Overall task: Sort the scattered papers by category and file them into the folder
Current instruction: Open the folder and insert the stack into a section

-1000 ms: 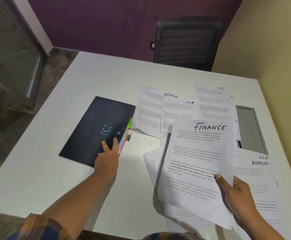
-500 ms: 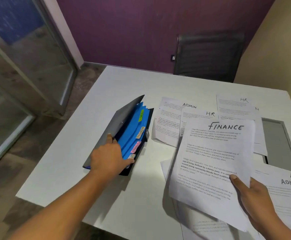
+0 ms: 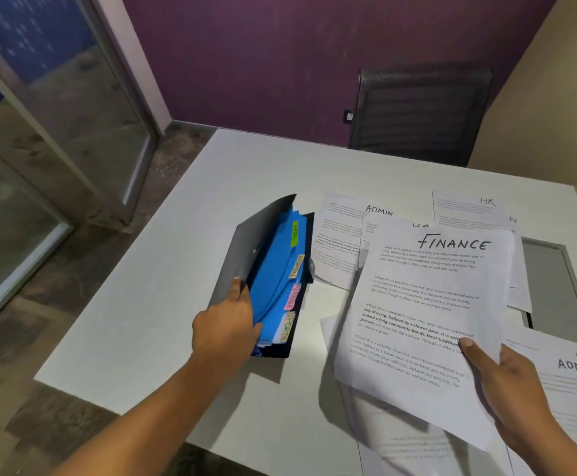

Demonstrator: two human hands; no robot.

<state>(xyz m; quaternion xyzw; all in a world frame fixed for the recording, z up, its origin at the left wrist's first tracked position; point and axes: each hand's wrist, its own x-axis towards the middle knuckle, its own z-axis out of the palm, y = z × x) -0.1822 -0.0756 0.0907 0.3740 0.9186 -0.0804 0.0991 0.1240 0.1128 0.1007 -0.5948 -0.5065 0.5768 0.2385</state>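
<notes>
my right hand (image 3: pixel 510 383) pinches the finance paper (image 3: pixel 428 321) up off the table (image 3: pixel 163 304). my left hand (image 3: pixel 227 329) grips the folder (image 3: pixel 273 280) flap, holding it open. more papers (image 3: pixel 345 242) lie behind.

Papers overlap and run off the frame as a folder stands open on a white table.

The FINANCE sheet (image 3: pixel 428 304) covers most of the HR page (image 3: pixel 388 231) beneath it, leaving only part of its heading; the ADMIN page (image 3: pixel 575 383) at right is cut by the frame's edge, its upper word half lost; sheets at the bottom (image 3: pixel 414 444) are blurred and unreadable; the left hand's (image 3: pixel 227 329) fingertips vanish inside the folder (image 3: pixel 246 255); body text on far pages is too small to read.
</notes>
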